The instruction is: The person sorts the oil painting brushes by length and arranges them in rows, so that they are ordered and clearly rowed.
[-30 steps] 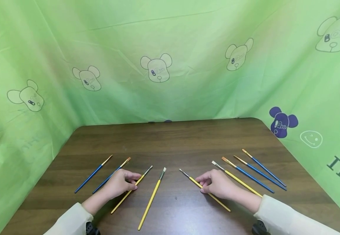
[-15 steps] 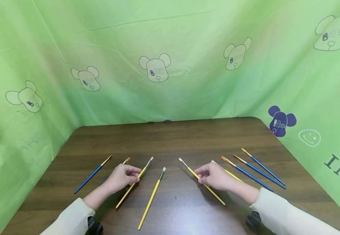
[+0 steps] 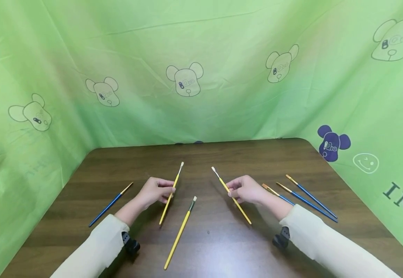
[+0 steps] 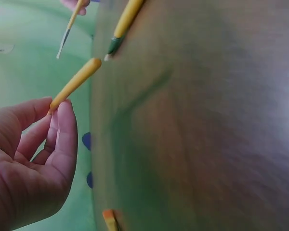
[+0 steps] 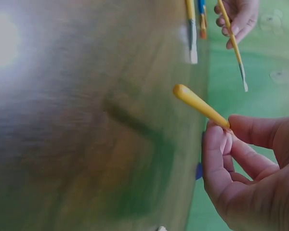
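My left hand [image 3: 157, 192] pinches a yellow brush [image 3: 168, 202] between thumb and fingers, its pale bristles pointing away from me. Mirroring it, my right hand [image 3: 245, 189] pinches another yellow brush [image 3: 237, 202], tilted the other way. Shadows apart from the brushes in both wrist views show them raised off the tabletop. Between the hands, a third yellow brush [image 3: 180, 235] lies on the table, touched by neither. In the left wrist view the handle end [image 4: 77, 83] sticks out of the fingertips; the right wrist view shows the other handle end [image 5: 200, 105] likewise.
A blue brush [image 3: 110, 204] lies left of my left arm. Several blue brushes [image 3: 307, 200] lie on the right, one partly under my right forearm. The brown table [image 3: 201, 154] meets a green printed cloth [image 3: 222, 116] at its far edge.
Both hands have lifted their yellow brushes and moved them forward and toward the middle. My arms now cover a blue brush on the left and a yellow one on the right.
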A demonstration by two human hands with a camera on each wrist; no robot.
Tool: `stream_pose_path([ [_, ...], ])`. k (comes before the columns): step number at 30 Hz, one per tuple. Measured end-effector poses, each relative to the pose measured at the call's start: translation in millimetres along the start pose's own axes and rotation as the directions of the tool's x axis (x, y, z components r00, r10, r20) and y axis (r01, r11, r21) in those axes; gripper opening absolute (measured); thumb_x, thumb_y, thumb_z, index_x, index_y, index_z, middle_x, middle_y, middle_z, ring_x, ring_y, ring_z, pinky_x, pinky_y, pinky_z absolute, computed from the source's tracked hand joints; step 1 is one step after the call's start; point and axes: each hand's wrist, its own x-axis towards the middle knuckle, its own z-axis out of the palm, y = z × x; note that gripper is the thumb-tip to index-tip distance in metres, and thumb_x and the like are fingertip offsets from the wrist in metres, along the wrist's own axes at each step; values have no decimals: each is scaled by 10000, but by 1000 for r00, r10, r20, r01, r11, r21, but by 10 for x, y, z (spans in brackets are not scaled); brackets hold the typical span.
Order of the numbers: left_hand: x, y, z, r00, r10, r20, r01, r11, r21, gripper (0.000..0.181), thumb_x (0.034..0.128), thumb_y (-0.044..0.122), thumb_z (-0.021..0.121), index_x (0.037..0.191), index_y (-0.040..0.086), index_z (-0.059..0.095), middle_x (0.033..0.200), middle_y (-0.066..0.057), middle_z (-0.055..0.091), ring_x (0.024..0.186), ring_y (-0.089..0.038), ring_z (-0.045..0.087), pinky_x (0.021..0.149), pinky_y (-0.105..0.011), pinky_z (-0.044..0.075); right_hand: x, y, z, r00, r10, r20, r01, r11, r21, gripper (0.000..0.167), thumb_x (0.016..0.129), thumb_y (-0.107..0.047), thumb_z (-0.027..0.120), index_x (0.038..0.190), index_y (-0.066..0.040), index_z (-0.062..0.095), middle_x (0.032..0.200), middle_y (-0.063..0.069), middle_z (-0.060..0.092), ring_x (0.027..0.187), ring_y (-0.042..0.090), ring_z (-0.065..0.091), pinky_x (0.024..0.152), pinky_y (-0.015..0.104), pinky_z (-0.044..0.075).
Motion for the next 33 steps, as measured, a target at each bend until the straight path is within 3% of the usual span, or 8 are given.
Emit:
stream_pose_path([
  [7, 320, 102, 87, 998, -63, -24, 61, 995, -80, 333, 892, 10, 666, 1198, -114, 620, 950, -212, 704, 713, -176, 670, 592, -278, 588, 211, -95, -10, 998, 56, -8, -55, 995, 81, 349, 876, 30, 630, 1208, 124, 582, 917, 83, 604, 837, 218, 634, 714, 391, 591],
  [14, 556, 189, 128, 996, -86, -20, 83, 988, -131, 369, 869, -41, 674, 1226, -102, 606, 992, -232, 693, 783, -235, 685, 643, -304, 599, 433, -149, -22, 995, 90, -38, -85, 989, 124, 401, 896, 18, 631, 1277, 107, 544, 1025, 180, 646, 1004, 337, 637, 731, 381, 594],
  [23, 829, 234, 198, 993, -116, 7, 115, 970, -215, 428, 854, -81, 671, 1274, -72, 587, 1084, -252, 663, 824, -229, 673, 677, -296, 595, 702, -182, -58, 986, 122, -109, -100, 977, 189, 427, 905, 22, 622, 1317, 84, 528, 1186, 271, 615, 1079, 381, 608, 748, 374, 595],
  [33, 1125, 234, 375, 987, -160, -33, 144, 951, -275, 404, 850, -80, 682, 1248, -48, 620, 958, -156, 700, 725, -163, 649, 667, -270, 592, 1035, -139, -73, 976, 149, -160, -97, 951, 293, 441, 913, 22, 618, 1343, 59, 523, 1236, 262, 597, 1128, 383, 585, 749, 343, 593],
])
